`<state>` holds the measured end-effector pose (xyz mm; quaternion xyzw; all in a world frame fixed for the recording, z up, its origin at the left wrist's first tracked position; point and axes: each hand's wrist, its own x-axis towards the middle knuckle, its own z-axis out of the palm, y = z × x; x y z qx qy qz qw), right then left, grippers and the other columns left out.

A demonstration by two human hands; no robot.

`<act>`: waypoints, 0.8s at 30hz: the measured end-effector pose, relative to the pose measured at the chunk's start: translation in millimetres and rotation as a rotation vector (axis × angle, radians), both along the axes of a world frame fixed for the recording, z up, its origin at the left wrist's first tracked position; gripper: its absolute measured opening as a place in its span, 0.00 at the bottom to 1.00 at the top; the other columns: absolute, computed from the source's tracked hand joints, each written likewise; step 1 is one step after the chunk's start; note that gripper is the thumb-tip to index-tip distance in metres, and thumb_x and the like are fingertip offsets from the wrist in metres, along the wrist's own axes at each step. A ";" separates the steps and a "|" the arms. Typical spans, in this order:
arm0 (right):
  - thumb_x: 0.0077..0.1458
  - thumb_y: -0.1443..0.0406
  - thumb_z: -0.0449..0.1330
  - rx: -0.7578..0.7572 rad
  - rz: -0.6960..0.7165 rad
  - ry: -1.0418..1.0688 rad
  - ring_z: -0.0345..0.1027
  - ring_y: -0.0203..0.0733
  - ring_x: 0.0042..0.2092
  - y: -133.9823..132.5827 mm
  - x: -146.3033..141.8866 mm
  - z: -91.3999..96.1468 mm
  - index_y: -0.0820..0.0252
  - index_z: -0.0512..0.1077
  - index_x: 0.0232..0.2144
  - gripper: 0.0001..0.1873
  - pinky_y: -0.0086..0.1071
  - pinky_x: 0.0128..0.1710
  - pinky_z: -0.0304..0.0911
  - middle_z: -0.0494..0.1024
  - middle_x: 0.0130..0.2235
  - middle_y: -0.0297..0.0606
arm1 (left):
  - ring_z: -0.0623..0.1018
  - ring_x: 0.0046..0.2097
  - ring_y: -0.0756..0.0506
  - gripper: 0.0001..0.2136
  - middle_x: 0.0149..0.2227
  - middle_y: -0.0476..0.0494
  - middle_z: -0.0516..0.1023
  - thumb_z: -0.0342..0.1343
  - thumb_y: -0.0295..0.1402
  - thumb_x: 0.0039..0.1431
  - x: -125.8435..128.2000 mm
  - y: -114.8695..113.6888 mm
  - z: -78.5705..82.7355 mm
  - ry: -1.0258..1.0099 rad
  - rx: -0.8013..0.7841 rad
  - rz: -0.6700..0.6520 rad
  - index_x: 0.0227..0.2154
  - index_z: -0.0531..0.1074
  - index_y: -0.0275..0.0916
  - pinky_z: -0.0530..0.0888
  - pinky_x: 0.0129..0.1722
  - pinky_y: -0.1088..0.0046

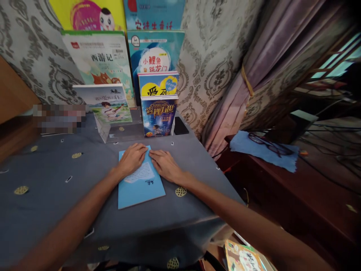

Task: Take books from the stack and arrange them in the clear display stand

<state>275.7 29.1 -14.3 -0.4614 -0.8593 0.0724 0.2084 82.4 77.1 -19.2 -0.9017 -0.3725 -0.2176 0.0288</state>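
Note:
A thin light-blue book (pixel 141 188) lies flat on the grey tablecloth (pixel 50 180), back cover up. My left hand (pixel 132 159) rests on its upper part, fingers stretched flat. My right hand (pixel 166 165) lies palm down on the book's upper right edge, fingers flat and pointing toward the left hand. The fingertips of both hands nearly meet near the book's top edge.
A clear stepped stand (pixel 113 131) behind the book holds several upright children's books, among them a dark blue one (pixel 158 116). A black phone (pixel 180 126) lies beside it. Right of the table are a curtain (pixel 239 86), a wooden surface with a blue cloth (pixel 265 150) and cables. More books (pixel 242 258) lie below.

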 end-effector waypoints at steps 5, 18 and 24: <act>0.66 0.72 0.50 0.020 -0.029 -0.011 0.68 0.49 0.58 25.0 -10.3 -2.1 0.62 0.71 0.57 0.20 0.48 0.56 0.62 0.74 0.59 0.49 | 0.76 0.47 0.41 0.15 0.46 0.37 0.79 0.45 0.27 0.67 0.7 1.6 -2.8 -0.028 -0.006 0.037 0.48 0.76 0.35 0.74 0.49 0.57; 0.64 0.71 0.54 -0.015 -0.024 0.080 0.67 0.49 0.58 35.2 -5.9 -8.6 0.58 0.74 0.56 0.20 0.47 0.56 0.63 0.75 0.59 0.44 | 0.76 0.47 0.40 0.14 0.46 0.37 0.79 0.45 0.27 0.68 1.5 2.2 -2.2 0.006 0.003 0.066 0.47 0.76 0.33 0.73 0.51 0.58; 0.65 0.70 0.53 -0.029 0.006 0.080 0.65 0.50 0.62 22.2 -1.8 -10.7 0.65 0.73 0.56 0.20 0.48 0.61 0.60 0.73 0.61 0.49 | 0.76 0.47 0.40 0.15 0.45 0.37 0.79 0.45 0.29 0.68 0.4 2.9 -1.7 0.000 -0.018 0.051 0.46 0.76 0.34 0.73 0.52 0.58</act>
